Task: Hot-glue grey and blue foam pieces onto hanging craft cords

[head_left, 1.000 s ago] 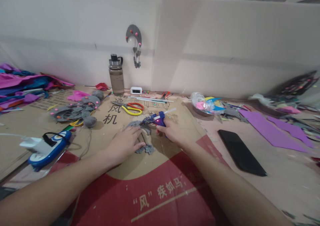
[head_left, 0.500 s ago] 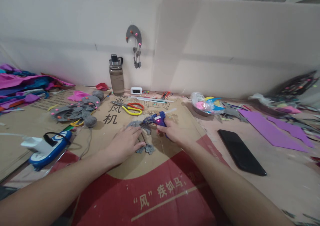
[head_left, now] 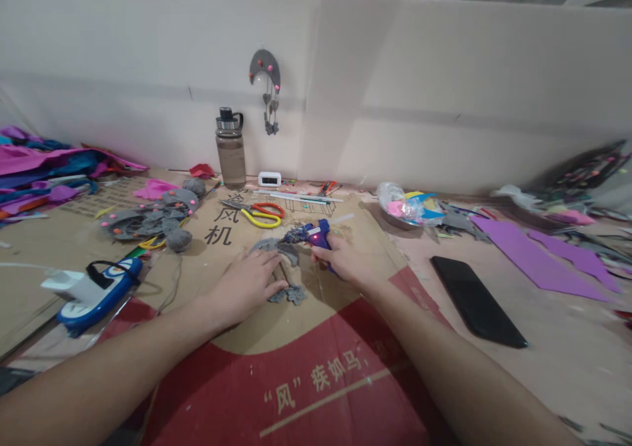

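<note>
- Head view: the left hand (head_left: 245, 287) lies flat, fingers spread, pressing grey felt (head_left: 284, 272) down on the cardboard (head_left: 345, 367) mid-table.
- The right hand (head_left: 344, 262) is closed around a blue glue gun (head_left: 316, 235), its nozzle pointing left at the upper edge of the felt, just beyond the left fingertips.
- A small red light shows on the gun body, so I judge it is switched on and hot.
- To do this well, I think: keep the nozzle low and close to the felt, squeeze gently for a thin bead, and hold the left fingers clear of the tip and of fresh glue.
- Keep the flat hand's pressure even, so the felt does not shift while the bead goes down.
- Writing: the cardboard bears large black characters "风机" (head_left: 218, 225) above the hands.
- On its red band, near the viewer, pale characters read "风" 疾如马 (head_left: 316, 385).
- Scissors (head_left: 257, 213) with yellow and orange handles, a bottle (head_left: 230, 150) and a small white clock (head_left: 269, 179) stand behind; the clock's digits are too small to read.
- A black phone (head_left: 476, 301) lies to the right, face dark.
</note>
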`<state>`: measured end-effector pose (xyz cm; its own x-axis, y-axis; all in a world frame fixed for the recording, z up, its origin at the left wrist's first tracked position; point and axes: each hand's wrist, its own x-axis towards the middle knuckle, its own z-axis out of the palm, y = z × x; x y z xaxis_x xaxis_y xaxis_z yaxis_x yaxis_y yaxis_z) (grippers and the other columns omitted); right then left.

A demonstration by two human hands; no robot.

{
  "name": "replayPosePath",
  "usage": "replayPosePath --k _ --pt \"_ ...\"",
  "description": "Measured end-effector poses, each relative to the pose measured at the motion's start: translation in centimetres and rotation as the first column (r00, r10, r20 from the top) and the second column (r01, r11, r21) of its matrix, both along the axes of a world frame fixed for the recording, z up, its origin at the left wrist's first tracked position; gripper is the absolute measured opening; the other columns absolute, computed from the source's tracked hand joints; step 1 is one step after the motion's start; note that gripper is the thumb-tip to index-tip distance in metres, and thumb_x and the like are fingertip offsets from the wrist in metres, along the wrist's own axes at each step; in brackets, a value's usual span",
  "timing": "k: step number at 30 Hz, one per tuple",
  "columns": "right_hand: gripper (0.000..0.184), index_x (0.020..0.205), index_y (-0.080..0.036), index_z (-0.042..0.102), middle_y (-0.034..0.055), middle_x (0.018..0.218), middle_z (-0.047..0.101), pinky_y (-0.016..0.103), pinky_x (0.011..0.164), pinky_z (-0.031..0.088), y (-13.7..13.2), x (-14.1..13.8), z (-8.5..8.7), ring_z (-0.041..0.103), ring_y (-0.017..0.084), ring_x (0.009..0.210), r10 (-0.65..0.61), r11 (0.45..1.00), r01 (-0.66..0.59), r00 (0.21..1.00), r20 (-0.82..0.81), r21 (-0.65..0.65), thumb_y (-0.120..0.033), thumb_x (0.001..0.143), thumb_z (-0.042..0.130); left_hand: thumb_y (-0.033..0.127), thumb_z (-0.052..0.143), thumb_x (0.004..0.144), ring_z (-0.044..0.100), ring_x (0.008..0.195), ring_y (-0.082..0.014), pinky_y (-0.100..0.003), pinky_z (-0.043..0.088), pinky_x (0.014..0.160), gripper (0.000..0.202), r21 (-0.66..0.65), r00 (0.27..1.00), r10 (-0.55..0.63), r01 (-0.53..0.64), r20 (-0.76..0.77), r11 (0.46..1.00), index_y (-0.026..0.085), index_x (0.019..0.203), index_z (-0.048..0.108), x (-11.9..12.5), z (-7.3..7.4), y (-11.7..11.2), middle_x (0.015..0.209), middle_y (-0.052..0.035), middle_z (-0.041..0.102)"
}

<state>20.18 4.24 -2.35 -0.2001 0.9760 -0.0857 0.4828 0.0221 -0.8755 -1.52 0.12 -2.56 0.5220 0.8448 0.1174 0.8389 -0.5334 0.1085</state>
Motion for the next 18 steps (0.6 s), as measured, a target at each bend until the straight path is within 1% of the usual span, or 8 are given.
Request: replayPosePath --k 4,10,14,18 --pt "0.01 0.072 -0.017 0.053 0.0009 0.064 0.058 0.023 0.056 0.038 0.01 -0.21 -0.23 0.051 0.012 0.056 0.019 1.0 -0.019 1.0 0.006 -0.001 -0.026 0.078 0.052 0.053 0.038 0.088 0.045 0.121 -0.0285 -0.045 0.032 0.1 0.054 -0.018 1.0 0.005 -0.005 0.008 1.0 0.017 0.126 0.052 0.01 0.11 -0.02 0.129 -0.0123 0.054" --pt "0.012 0.076 -0.017 0.054 0.0029 0.069 0.061 0.024 0.057 0.038 0.41 -0.38 -0.86 0.053 0.013 0.059 -0.04 0.999 0.038 0.998 0.049 0.031 -0.029 0.079 0.051 0.052 0.04 0.087 0.045 0.121 -0.0294 -0.047 0.03 0.101 0.054 -0.029 0.999 0.008 -0.006 0.053 1.0 0.017 0.125 0.052 -0.03 -0.01 -0.05 0.128 -0.0128 0.054" --pt "0.016 0.071 -0.018 0.054 0.0019 0.065 0.059 0.025 0.054 0.036 0.23 -0.11 -0.47 0.051 0.013 0.056 -0.044 0.999 0.043 0.997 0.057 0.027 -0.032 0.079 0.052 0.053 0.039 0.087 0.045 0.121 -0.0293 -0.047 0.031 0.1 0.054 -0.022 0.999 0.003 -0.002 0.042 1.0 0.017 0.126 0.052 -0.05 -0.1 -0.01 0.127 -0.0132 0.055" --pt "0.014 0.069 -0.017 0.054 0.0009 0.062 0.057 0.024 0.054 0.036 -0.02 -0.09 -0.08 0.05 0.012 0.055 0.003 1.0 -0.003 0.999 0.053 0.002 -0.028 0.078 0.052 0.054 0.038 0.087 0.045 0.12 -0.0295 -0.047 0.032 0.099 0.055 -0.02 0.999 0.007 -0.006 0.036 1.0 0.017 0.125 0.052 0.03 0.03 -0.07 0.127 -0.0131 0.055"
